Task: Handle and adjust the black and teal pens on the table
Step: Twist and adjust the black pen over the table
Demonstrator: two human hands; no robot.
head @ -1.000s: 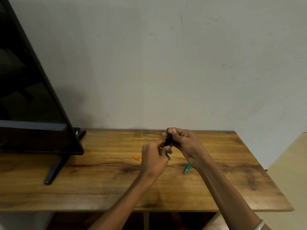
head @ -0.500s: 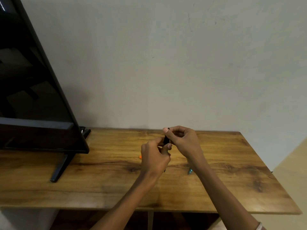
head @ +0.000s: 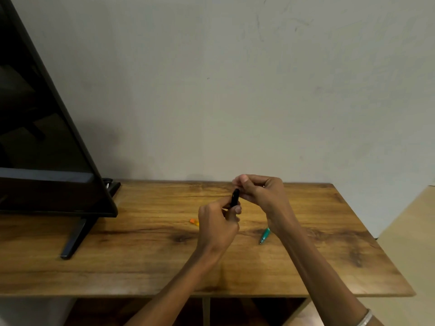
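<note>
On the far left a big black screen [head: 44, 142] stands on the wooden table [head: 141, 262], out of the way of the work. Next, a tiny orange bit [head: 194, 222] lies on the wood beside the left hand [head: 217, 228]. That hand is curled tight around the low end of the black pen [head: 235, 196], which stands almost straight up above the table. I think it holds the pen steady so the other hand can work on it. The right hand [head: 261, 192] is closed at the pen's top, maybe pulling or twisting it; I cannot tell which. The teal pen [head: 264, 235] lies flat near the right wrist, waiting. I count two pens, two hands, one screen and one orange bit.
</note>
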